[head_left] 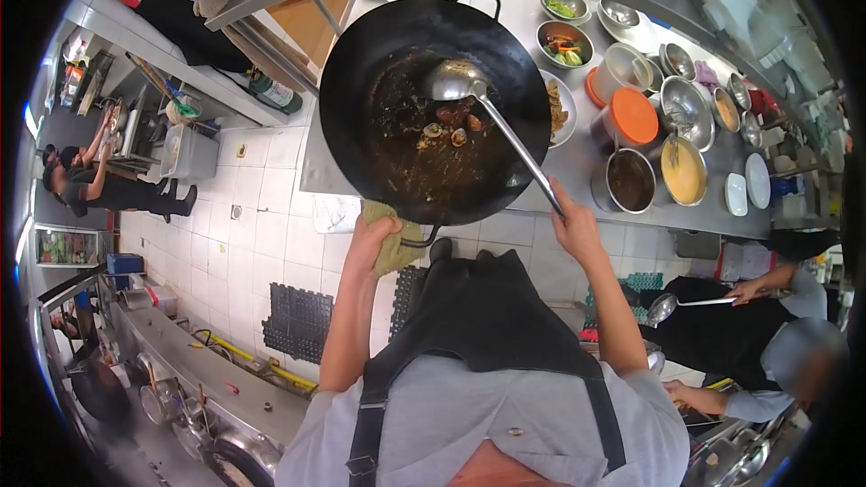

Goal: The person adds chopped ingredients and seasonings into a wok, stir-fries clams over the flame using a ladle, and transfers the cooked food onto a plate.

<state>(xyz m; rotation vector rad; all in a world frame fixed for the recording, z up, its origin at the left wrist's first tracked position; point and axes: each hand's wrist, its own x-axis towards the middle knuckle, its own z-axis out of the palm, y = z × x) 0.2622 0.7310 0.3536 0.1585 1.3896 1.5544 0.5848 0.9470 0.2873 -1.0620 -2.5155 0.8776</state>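
Note:
My left hand is closed on a green cloth, which is pressed against the near rim and loop handle of a large black wok. In my right hand is the long handle of a metal ladle. Its bowl rests inside the wok, above dark brown sauce. A few clam-like shells and small bits lie in the sauce near the ladle. Right of the wok, a white plate of brown food is partly hidden by the rim.
Bowls of cut vegetables, an orange-lidded container, a pot of dark sauce and one of yellow liquid stand on the right counter. A co-worker at lower right holds another ladle. Another person stands far left.

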